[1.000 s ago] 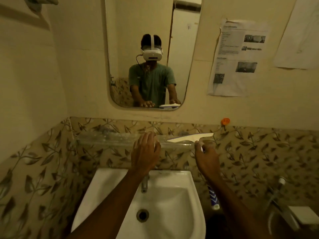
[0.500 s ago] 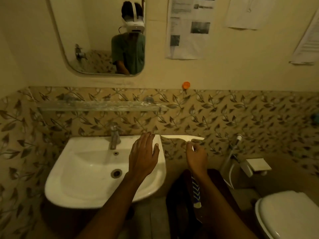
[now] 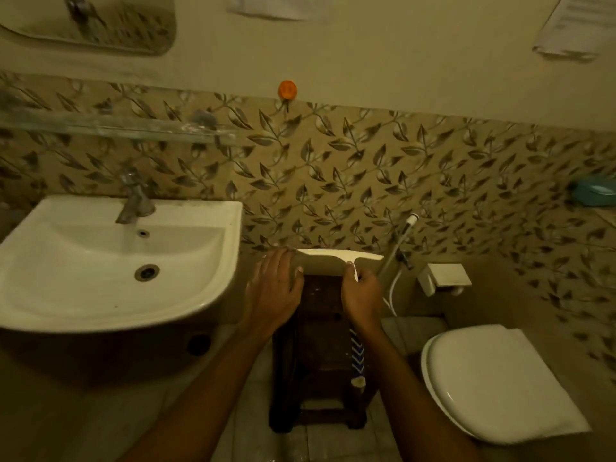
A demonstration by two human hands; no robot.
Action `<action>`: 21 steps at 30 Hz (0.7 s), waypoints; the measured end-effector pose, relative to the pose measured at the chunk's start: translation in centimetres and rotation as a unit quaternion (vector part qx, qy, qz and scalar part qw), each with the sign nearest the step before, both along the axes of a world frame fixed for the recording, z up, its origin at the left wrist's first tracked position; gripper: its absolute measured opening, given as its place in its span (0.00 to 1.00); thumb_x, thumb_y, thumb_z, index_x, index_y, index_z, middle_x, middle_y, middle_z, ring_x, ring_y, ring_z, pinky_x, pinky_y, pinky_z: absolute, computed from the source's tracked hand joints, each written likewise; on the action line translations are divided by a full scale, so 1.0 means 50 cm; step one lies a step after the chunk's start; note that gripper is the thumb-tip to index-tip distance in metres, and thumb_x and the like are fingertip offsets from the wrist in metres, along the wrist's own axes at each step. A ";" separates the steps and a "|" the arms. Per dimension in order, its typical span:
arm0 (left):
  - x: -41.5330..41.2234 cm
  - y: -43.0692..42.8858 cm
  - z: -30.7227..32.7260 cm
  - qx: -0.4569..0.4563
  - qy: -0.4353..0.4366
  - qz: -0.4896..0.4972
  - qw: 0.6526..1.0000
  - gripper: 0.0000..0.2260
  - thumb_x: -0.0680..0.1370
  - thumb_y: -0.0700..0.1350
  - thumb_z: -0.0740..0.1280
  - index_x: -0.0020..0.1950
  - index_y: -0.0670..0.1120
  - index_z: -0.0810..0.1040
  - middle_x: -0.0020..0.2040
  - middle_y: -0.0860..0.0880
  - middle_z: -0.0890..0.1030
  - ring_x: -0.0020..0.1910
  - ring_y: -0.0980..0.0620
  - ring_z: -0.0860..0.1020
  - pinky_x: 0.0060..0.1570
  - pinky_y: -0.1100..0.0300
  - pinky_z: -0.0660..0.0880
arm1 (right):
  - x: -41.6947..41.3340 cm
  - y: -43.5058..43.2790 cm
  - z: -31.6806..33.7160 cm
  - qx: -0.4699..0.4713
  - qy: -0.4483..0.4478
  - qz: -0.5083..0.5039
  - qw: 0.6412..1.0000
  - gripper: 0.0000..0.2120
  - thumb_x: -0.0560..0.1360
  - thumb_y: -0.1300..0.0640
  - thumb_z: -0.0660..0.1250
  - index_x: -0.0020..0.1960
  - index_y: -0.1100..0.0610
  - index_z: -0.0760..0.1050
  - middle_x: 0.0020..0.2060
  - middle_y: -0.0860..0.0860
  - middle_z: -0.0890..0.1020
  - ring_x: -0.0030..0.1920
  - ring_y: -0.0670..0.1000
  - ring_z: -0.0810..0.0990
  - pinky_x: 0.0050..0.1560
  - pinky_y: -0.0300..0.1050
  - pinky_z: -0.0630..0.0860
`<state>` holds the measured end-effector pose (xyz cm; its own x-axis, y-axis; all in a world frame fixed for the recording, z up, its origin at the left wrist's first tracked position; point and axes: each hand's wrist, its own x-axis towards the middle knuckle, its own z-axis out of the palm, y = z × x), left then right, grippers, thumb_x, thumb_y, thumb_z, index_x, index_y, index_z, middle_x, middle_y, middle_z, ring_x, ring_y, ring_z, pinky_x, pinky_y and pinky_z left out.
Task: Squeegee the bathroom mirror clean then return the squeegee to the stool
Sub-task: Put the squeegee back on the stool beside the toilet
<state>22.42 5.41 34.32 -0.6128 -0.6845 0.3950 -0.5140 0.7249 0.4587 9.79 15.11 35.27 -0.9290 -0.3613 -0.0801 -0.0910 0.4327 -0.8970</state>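
Two hands are above the dark wooden stool point(image 3: 320, 328). The right hand point(image 3: 361, 296) grips the white plastic squeegee point(image 3: 336, 255) by its blue-patterned handle; the left hand point(image 3: 273, 288) is flat and open beside the blade. The tool seems light and stiff; hold the handle.

One of most things in here, plus two hands.
Left hand point(image 3: 273, 290), right hand point(image 3: 361, 296); one squeegee point(image 3: 336, 255), one stool point(image 3: 320, 331), one sink point(image 3: 203, 208), one mirror point(image 3: 100, 26), one toilet point(image 3: 483, 378), and seemingly two wall papers point(image 3: 276, 8) point(image 3: 573, 28), both blurred.

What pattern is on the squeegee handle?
Blue-and-white chevrons on the squeegee handle, clearest in the head view, below the right hand.
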 end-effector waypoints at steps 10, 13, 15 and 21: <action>-0.228 -0.070 -0.106 0.058 -0.051 -0.011 0.997 0.24 0.80 0.56 0.55 0.75 0.49 0.61 0.76 0.48 0.63 0.75 0.50 0.60 0.70 0.52 0.60 | -0.210 -0.062 -0.111 0.058 -0.021 0.004 0.998 0.17 0.80 0.45 0.58 0.52 0.56 0.77 0.45 0.50 0.80 0.50 0.51 0.79 0.55 0.51 0.77; -0.299 -0.104 -0.137 0.056 -0.076 -0.024 0.995 0.24 0.81 0.55 0.56 0.75 0.47 0.61 0.76 0.46 0.63 0.75 0.49 0.61 0.71 0.51 0.60 | -0.272 -0.094 -0.149 0.066 -0.012 -0.001 0.998 0.19 0.80 0.45 0.58 0.58 0.57 0.78 0.52 0.54 0.82 0.54 0.54 0.79 0.56 0.51 0.77; -0.340 -0.123 -0.171 0.059 -0.092 -0.024 0.994 0.24 0.81 0.54 0.56 0.75 0.45 0.62 0.75 0.45 0.64 0.75 0.48 0.62 0.71 0.52 0.60 | -0.311 -0.110 -0.189 0.074 0.001 -0.002 0.997 0.20 0.81 0.46 0.57 0.59 0.59 0.78 0.53 0.56 0.82 0.55 0.55 0.80 0.55 0.49 0.76; -0.438 -0.167 -0.379 0.116 -0.123 -0.016 0.986 0.24 0.80 0.54 0.56 0.73 0.44 0.65 0.73 0.44 0.68 0.73 0.45 0.64 0.71 0.48 0.63 | -0.412 -0.148 -0.400 0.125 0.000 0.021 0.992 0.18 0.82 0.48 0.56 0.61 0.59 0.75 0.54 0.57 0.82 0.56 0.58 0.80 0.57 0.53 0.77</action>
<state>0.52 -2.95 15.39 -0.6935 -0.7172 0.0676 -0.6085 0.6334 0.4781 -10.81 7.74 15.29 -0.9137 -0.3680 -0.1725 -0.1127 0.6372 -0.7624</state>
